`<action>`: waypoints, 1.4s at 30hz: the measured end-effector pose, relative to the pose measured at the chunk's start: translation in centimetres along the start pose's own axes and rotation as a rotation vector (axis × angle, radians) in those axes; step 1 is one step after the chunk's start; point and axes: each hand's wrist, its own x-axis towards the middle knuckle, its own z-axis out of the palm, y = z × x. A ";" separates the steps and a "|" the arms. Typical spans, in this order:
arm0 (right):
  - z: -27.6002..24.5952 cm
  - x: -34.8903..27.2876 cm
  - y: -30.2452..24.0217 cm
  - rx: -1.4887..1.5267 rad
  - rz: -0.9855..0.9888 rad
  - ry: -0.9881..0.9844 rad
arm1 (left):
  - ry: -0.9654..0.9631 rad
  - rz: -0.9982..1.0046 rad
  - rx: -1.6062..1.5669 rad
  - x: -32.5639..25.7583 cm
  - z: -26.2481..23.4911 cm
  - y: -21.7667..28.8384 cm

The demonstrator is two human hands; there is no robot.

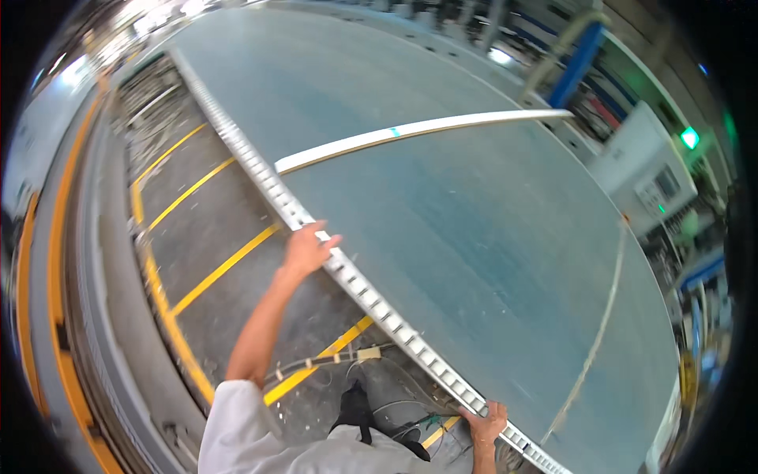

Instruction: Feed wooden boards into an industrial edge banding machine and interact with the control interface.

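Note:
A long pale slotted rail [369, 299] with a ladder-like row of openings runs along the near-left edge of a wide grey-blue table [474, 261]. My left hand [306, 250] reaches forward and grips the rail near its middle, fingers over its top. Closer to my body, my right hand [488, 423] is closed around the same rail; part of its grip is hidden. Across the tabletop lies a long white bar [426, 127] with a small blue-green mark, one end close to the rail. Neither hand touches this bar.
Yellow lines [224, 268] mark the dark floor left of the table. A taped cable [320, 362] and thin wires lie by my feet. An orange-edged track [59, 261] runs along the far left. A pale machine cabinet [643, 162] with a green light stands beyond the table at right.

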 end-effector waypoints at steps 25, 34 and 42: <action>0.3 1.1 -0.9 -0.069 0.026 -0.049 | -0.628 0.168 0.641 14.7 10.5 -7.5; -3.7 -2.0 -1.4 0.345 0.167 0.116 | -1.023 -0.061 -0.225 -1.6 6.0 16.8; -10.3 -12.3 2.0 0.966 0.683 0.156 | -1.447 -0.342 -0.835 -33.2 10.0 33.4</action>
